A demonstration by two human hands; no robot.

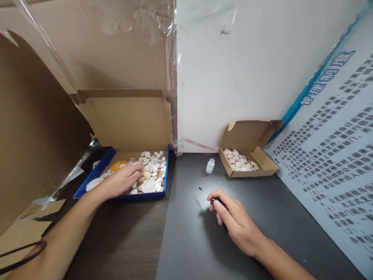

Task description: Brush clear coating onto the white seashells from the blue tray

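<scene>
Bottle on tabletop, shells in first box left of bottle, left hand over them, more shells in second box right of bottle, right hand with brush before bottle, wall panel behind bottle.

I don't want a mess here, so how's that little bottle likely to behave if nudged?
The little bottle looks uncapped, so its whitish contents might spill if tipped. Standing upright on a narrow base, it could topple easily, and its rounded sides suggest it may roll.

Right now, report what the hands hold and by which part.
Right hand: a small brush, by its dark cap end. Left hand, over shells: cannot tell.
</scene>
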